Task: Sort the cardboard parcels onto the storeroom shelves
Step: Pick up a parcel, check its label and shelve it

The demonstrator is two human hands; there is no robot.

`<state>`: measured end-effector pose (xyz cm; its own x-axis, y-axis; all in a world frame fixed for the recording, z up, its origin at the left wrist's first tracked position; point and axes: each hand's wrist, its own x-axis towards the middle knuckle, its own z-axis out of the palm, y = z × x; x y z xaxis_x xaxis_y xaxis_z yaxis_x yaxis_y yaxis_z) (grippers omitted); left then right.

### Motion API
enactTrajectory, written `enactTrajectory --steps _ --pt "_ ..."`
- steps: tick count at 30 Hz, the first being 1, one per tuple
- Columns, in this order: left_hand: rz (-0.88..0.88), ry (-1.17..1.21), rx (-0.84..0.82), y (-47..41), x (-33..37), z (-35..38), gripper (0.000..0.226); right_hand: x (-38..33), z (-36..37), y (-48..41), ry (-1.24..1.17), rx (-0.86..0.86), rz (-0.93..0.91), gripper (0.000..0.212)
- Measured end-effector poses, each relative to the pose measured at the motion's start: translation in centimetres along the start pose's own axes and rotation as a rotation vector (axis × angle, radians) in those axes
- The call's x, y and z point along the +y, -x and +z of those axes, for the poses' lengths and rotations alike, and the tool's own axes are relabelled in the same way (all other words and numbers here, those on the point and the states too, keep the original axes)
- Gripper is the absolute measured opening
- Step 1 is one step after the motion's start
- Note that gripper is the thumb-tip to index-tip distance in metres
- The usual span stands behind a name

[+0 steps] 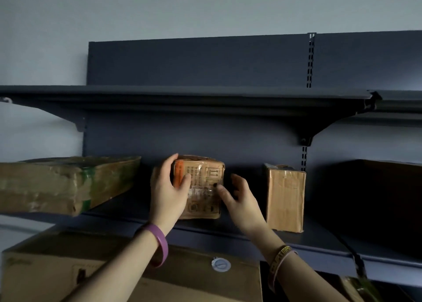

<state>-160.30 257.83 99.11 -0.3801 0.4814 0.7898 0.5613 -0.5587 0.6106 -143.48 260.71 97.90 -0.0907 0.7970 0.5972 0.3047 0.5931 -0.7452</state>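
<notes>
A small taped cardboard parcel (202,183) with an orange label stands on the dark middle shelf (296,240). My left hand (167,191) grips its left side, thumb on the front and fingers around the back edge. My right hand (239,199) is at the parcel's right side with fingers spread, the thumb tip touching its front face. A long flat parcel (57,183) with green tape lies on the same shelf to the left. A plain upright parcel (285,196) stands to the right, apart from my right hand.
An upper shelf (182,94) with nothing visible on it runs across above. A large cardboard box (68,267) with a round white sticker sits below the middle shelf at the lower left. A dark box (376,199) fills the neighbouring bay at right. Slotted uprights and brackets hold the shelves.
</notes>
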Motion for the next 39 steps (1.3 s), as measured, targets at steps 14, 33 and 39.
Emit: enactTrajectory --steps 14,33,39 --pt "-0.398 0.449 -0.583 -3.2 -8.9 -4.9 0.067 0.1 7.4 0.6 0.175 0.160 0.018 0.042" --pt "-0.748 0.988 -0.413 -4.2 -11.5 -4.3 0.027 0.6 9.3 2.3 0.497 0.333 -0.575 0.055" --pt "-0.834 1.029 -0.300 -4.5 -10.9 -3.9 0.031 0.6 10.6 2.6 0.613 0.381 -0.677 0.049"
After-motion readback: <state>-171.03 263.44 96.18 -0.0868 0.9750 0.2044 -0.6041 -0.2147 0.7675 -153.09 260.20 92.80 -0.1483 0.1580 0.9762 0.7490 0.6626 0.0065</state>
